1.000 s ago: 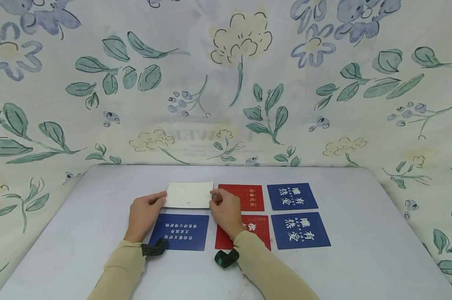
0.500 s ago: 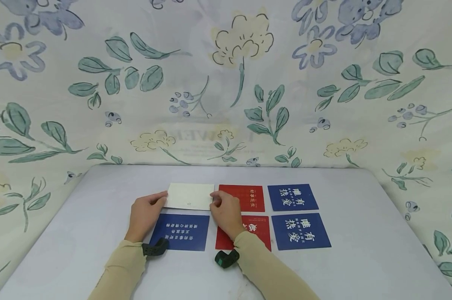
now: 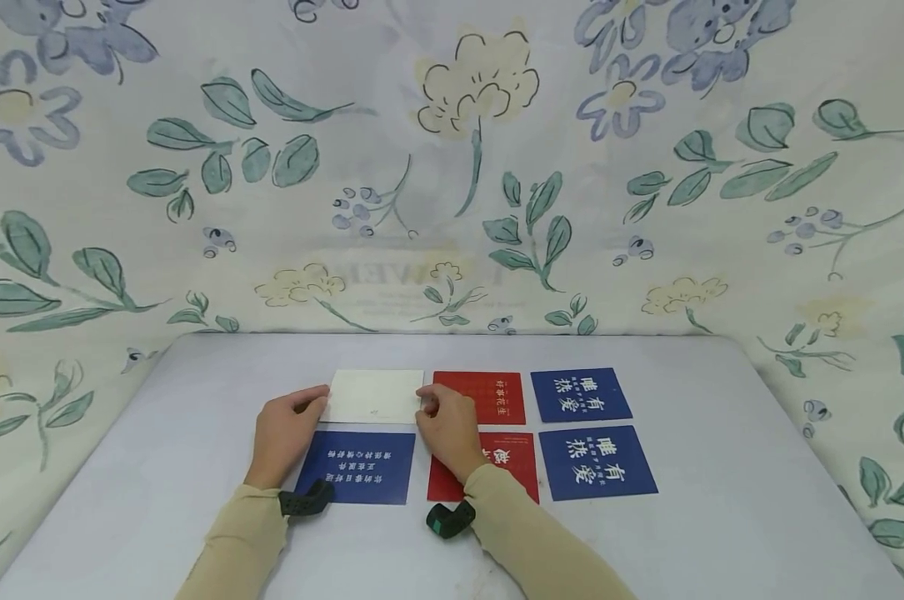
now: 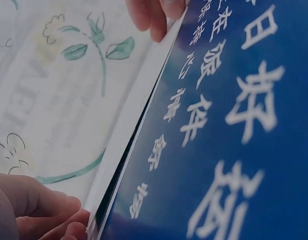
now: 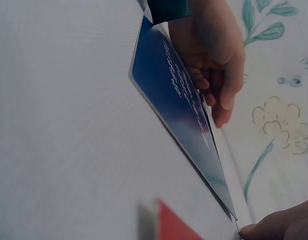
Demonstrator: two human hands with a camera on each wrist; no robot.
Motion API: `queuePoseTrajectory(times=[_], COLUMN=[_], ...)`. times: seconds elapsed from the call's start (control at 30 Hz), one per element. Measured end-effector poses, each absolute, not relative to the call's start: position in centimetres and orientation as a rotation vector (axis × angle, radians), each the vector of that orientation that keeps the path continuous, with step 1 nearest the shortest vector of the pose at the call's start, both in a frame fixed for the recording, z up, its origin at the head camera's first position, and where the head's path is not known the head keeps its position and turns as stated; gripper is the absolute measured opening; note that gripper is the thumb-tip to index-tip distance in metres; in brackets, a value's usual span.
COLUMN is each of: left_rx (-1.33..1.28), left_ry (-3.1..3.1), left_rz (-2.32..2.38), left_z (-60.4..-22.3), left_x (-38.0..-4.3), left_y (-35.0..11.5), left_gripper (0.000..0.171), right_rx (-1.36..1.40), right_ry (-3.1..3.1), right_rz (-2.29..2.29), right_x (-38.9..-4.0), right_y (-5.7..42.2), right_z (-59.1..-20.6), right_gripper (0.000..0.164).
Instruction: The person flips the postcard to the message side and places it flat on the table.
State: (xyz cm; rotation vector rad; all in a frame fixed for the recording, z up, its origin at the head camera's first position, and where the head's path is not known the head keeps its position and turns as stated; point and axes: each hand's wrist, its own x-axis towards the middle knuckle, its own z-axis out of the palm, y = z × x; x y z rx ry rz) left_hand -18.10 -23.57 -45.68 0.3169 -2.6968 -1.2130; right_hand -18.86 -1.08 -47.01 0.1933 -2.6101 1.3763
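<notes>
Floral cloth (image 3: pixel 452 183) hung behind the grip; pale table (image 3: pixel 729 467) ran under it. Two blue cards (image 3: pixel 582 396) sat well right of the grip, red cards (image 3: pixel 500 396) just right, lone blue card (image 3: pixel 356 467) just on the body side. Left hand (image 3: pixel 285 429) and right hand (image 3: pixel 452 425) pinched opposite short ends of the white card (image 3: pixel 377 396), likely to keep it square with the rows. Couldn't tell if it lay fully flat.

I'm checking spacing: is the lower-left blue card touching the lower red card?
Apart: the head view shows a strip of table between the blue card and the red card.
</notes>
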Motion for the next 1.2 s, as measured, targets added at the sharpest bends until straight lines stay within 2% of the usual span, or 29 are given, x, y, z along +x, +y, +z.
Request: queuePoseTrajectory(times=[0.3, 0.83, 1.2], left_rx=[0.314, 0.338, 0.226], left_ry=[-2.692, -2.662, -2.780], left_rz=[-1.206, -1.347, -1.091], left_z=[-45.9, -43.8, -48.0], left_x=[-18.3, -17.7, -19.2], left_y=[-23.9, -25.0, -27.4], left_gripper=[0.034, 0.037, 0.055], right_rx=[0.192, 0.390, 0.513], right_ry=[-2.577, -2.569, -2.590], right_rz=[1.393, 1.425, 1.395], right_x=[-19.0, -17.7, -16.1], right_y=[-1.2, -1.7, -1.8], right_z=[-46.9, -44.2, -42.3], right_gripper=[0.027, 0.028, 0.029])
